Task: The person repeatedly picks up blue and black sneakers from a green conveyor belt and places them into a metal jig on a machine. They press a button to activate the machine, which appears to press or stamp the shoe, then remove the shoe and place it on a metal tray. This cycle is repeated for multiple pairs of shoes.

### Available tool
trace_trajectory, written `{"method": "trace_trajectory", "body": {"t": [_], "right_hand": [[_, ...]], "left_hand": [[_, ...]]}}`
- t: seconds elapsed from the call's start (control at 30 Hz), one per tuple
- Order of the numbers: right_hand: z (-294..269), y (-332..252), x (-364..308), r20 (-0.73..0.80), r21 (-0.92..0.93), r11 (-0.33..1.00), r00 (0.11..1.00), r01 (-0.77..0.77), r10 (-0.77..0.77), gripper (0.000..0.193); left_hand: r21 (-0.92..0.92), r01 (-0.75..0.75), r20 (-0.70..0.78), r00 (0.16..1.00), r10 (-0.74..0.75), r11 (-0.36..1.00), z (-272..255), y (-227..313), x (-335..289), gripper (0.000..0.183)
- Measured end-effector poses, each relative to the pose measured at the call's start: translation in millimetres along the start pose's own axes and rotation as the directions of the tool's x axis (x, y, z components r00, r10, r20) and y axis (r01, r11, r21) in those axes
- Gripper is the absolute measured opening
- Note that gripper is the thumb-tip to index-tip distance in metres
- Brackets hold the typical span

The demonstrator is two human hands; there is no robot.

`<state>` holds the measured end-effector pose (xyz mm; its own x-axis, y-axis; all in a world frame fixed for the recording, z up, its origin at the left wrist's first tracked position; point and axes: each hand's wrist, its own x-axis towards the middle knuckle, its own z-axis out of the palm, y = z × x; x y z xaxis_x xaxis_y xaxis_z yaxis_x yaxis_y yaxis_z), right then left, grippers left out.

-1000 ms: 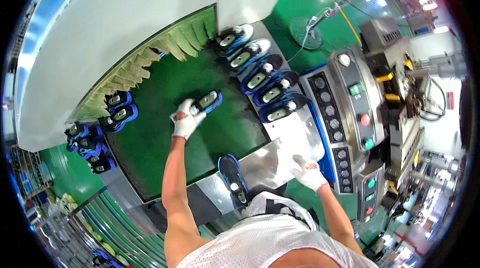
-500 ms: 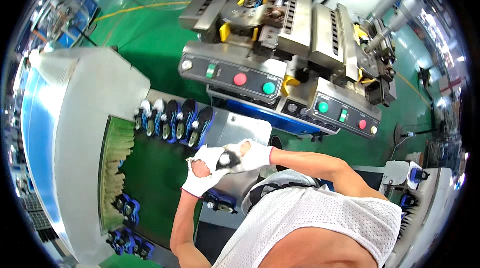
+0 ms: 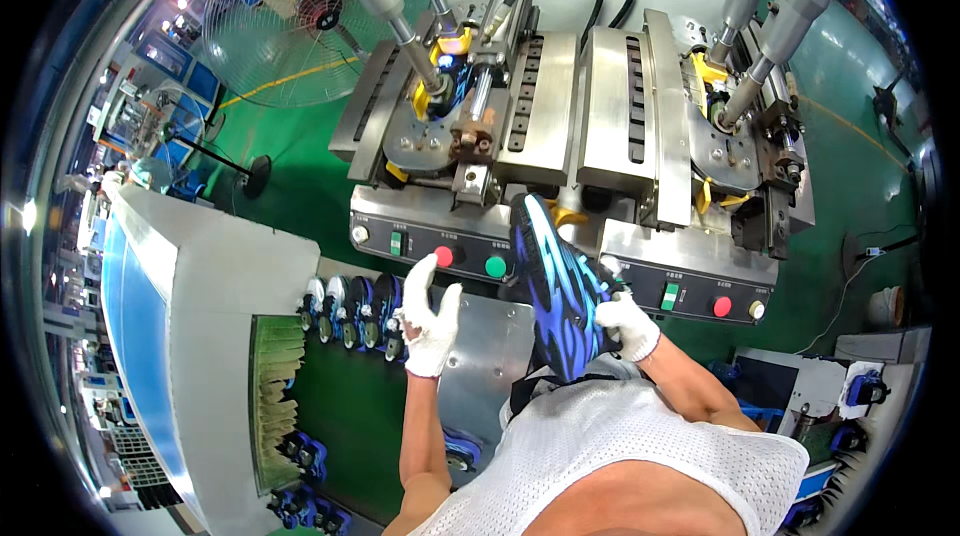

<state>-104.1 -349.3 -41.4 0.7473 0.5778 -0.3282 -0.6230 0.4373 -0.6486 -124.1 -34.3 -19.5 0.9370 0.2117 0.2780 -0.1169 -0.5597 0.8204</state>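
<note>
Blue, violet and black run over the shoe [image 3: 562,296], with pale cyan streaks sweeping along its length. It is held up in front of the person's chest, its long axis nearly upright in view, one end toward half past eleven and the other toward half past five, near the white shirt [image 3: 640,426]. Which end is the toe, I cannot tell. Its patterned surface looks glossy, darker along the nine o'clock edge. At the shoe's four o'clock side the gloved right hand [image 3: 628,326] has its fingers curled tight on it. At nine o'clock, apart from the shoe, the gloved left hand [image 3: 430,328] is spread wide and empty, fingers toward twelve. Beyond that hand, also at nine, stands a row of shoes [image 3: 368,314]; a metal machine [image 3: 545,106] fills twelve o'clock
</note>
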Motion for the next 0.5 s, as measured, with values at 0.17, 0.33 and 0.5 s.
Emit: {"method": "trace_trajectory", "body": {"t": [0.17,0.33,0.5], "right_hand": [[-1,-14,17,0.115,0.221,0.961,0.974,0.166,-0.195,0.067],[-2,-9,30,0.124,0.29,0.941,0.969,0.173,-0.216,0.067],[-2,-6,30,-0.057,0.247,0.956,0.988,0.156,-0.146,0.072]], "left_hand": [[0.138,-0.139,0.005,0.99,0.14,0.981,14,5,68,0.047],[0.209,-0.256,0.069,0.967,0.247,0.944,19,-23,156,0.04],[0.293,-0.296,0.207,0.948,0.242,0.909,43,-67,253,0.04]]}}
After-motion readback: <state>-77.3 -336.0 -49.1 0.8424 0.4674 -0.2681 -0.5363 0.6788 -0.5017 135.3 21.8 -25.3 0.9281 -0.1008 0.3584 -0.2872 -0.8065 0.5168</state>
